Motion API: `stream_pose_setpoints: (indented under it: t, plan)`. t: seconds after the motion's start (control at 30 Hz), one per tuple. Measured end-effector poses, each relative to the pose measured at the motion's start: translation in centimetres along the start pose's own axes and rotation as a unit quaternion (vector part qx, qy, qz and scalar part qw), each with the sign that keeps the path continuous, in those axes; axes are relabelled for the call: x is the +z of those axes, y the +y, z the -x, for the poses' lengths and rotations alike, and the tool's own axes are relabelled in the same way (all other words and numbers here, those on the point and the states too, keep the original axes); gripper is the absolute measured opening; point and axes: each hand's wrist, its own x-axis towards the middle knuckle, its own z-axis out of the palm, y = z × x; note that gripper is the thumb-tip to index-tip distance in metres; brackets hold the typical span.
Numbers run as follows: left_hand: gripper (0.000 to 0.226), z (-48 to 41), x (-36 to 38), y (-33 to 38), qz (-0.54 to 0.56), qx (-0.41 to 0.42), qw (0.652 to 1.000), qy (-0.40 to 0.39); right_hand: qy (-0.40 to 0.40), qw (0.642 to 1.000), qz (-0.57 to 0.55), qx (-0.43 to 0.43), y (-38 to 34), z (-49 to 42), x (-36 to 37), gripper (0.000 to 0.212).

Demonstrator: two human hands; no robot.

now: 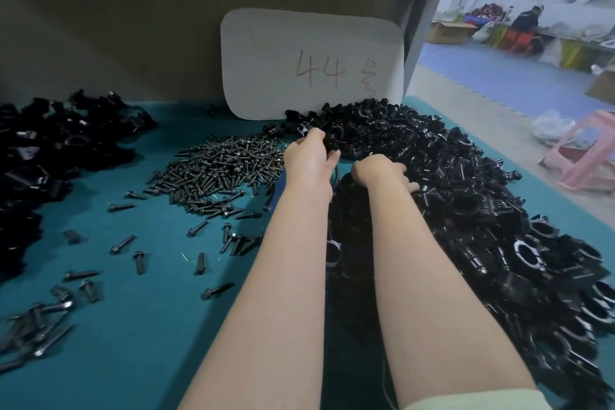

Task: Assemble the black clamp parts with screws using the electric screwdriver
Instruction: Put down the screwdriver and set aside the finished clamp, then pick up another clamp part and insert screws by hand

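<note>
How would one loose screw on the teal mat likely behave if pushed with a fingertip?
A loose screw would probably roll in a curve, since its head is wider than its shank. It looks metallic, so likely stiff and heavy for its size. The teal mat may damp the roll.

Clamp parts (466, 183), right pile: black, smooth, glossy, w/ bright glints on rims. Screws (226, 163), centre: dark metal, dull sheen. Table cover (133, 343): teal, matt, cloth-like. Card (309, 63), far edge: white, matt, paper-like. Stool (585, 156), far right: pink plastic, smooth.
</note>
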Motion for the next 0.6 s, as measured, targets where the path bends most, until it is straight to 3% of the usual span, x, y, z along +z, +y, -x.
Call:
stream_pose_setpoints:
  t: [0.17, 0.4, 0.6]
  plan:
    - [0.03, -0.3, 0.1, -0.2, -0.002, -0.004, 1.0, -0.003, 0.026, 0.999, -0.025, 0.002, -0.2, -0.7, 0.2, 0.064]
    - [0.03, -0.4, 0.6, -0.8, -0.014, -0.017, 1.0, -0.012, 0.059, 0.996, -0.072, 0.001, -0.3, -1.1, 0.2, 0.059]
    - [0.016, -0.6, 0.9, -1.0, -0.05, -0.012, 0.999, 0.007, 0.098, 0.984, -0.15, -0.002, -0.1, -1.1, 0.0, 0.063]
